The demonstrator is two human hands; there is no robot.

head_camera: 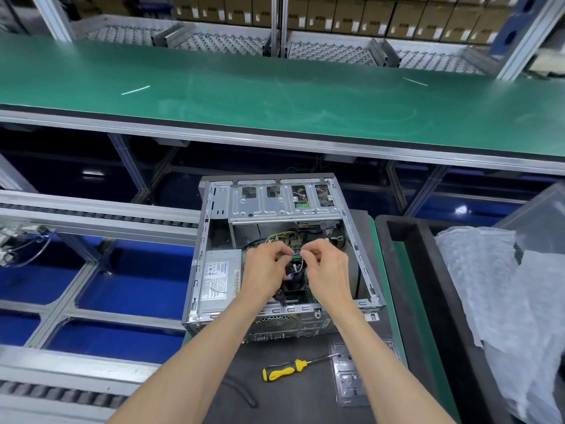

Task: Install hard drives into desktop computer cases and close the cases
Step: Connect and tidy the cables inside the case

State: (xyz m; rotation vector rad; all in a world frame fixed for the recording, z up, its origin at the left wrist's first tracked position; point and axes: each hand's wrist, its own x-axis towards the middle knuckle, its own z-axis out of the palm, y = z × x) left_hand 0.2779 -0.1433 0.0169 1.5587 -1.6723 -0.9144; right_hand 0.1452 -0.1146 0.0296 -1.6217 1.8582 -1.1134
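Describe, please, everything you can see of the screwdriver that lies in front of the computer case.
The screwdriver has a thick yellow handle with black grip parts and a thin dark metal shaft. It lies flat on the dark mat, just in front of the open computer case, handle toward the lower left, tip pointing to the upper right. The tip reaches a clear plastic tray. Neither hand touches it; it lies between the two forearms.
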